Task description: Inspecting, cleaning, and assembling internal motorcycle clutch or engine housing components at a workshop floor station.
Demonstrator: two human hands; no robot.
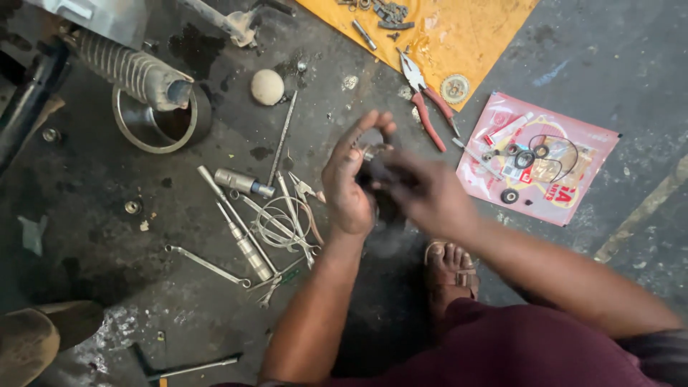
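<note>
Presently left hand [349, 179] and right hand [423, 190] together grip a small dark metal part [374, 159], fitting unfinished; seals remain on the pink packet [566, 204].

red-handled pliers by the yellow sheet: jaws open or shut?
Shut, as far as visible. The red-handled pliers lie flat on the floor at the edge of the yellow sheet; the handles splay slightly, with no gap showing at the tip.
</note>
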